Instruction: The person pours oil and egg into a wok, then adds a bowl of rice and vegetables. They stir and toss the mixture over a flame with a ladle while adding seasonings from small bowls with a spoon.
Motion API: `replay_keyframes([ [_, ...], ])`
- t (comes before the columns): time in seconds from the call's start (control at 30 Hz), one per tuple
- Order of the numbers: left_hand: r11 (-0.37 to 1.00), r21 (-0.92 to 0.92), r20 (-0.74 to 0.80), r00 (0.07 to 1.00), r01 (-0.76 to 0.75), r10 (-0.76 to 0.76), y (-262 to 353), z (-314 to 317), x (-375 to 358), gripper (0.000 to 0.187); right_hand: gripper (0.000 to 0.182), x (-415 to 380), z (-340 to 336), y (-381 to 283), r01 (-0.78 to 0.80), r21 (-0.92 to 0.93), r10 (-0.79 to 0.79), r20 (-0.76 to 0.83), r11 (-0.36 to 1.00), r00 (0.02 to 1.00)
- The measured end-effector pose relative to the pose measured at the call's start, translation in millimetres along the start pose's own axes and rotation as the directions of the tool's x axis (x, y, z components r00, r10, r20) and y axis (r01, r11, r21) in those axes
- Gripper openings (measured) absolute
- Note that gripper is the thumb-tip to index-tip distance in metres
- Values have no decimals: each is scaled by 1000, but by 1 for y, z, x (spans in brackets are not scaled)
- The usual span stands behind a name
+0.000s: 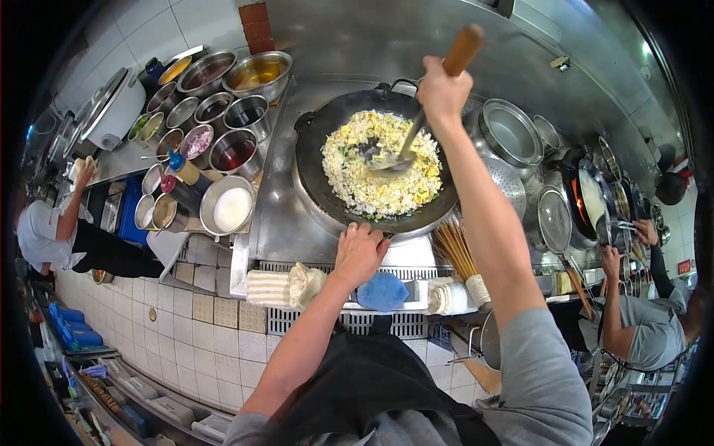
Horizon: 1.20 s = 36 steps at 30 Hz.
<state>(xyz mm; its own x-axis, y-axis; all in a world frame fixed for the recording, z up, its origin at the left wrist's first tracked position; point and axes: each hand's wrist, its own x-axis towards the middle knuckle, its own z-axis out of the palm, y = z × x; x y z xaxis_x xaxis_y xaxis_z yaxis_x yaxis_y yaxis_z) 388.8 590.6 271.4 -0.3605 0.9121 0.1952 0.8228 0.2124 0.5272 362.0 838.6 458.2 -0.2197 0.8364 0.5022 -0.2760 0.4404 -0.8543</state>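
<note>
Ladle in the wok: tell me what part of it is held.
The right hand holds the ladle by its handle, at the lower end of the wooden part.

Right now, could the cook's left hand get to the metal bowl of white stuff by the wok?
Probably yes: the left hand is at the wok's near rim, and mostly bare steel counter seems to separate it from the bowl.

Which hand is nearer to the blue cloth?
Left: the left hand rests at the near rim of the wok, beyond the blue cloth; the right hand holds the ladle farther away.
</note>
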Motion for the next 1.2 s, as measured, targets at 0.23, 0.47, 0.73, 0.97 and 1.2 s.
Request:
replay_keyframes([
  [0.23,1000,23,2,1000,4,-4,-3,-4,3,25,30,18,-49,45,127,80,-116,-130,989,985],
  [0.47,1000,25,-3,1000,-5,5,-3,2,4,25,19,29,-20,26,160,430,-57,-242,889,969],
  [0.73,1000,5,5,1000,-3,3,-5,0,4,23,25,52,-45,14,186,-12,-184,-225,982,957],
  [0.97,1000,-6,-59,998,-22,22,-6,2,2,20,21,-2,-79,-45,-75,259,103,-97,963,990],
  [1.2,986,-43,-146,977,-162,154,-13,7,9,20,29,-48,-63,-20,-67,339,122,-144,938,982],
])
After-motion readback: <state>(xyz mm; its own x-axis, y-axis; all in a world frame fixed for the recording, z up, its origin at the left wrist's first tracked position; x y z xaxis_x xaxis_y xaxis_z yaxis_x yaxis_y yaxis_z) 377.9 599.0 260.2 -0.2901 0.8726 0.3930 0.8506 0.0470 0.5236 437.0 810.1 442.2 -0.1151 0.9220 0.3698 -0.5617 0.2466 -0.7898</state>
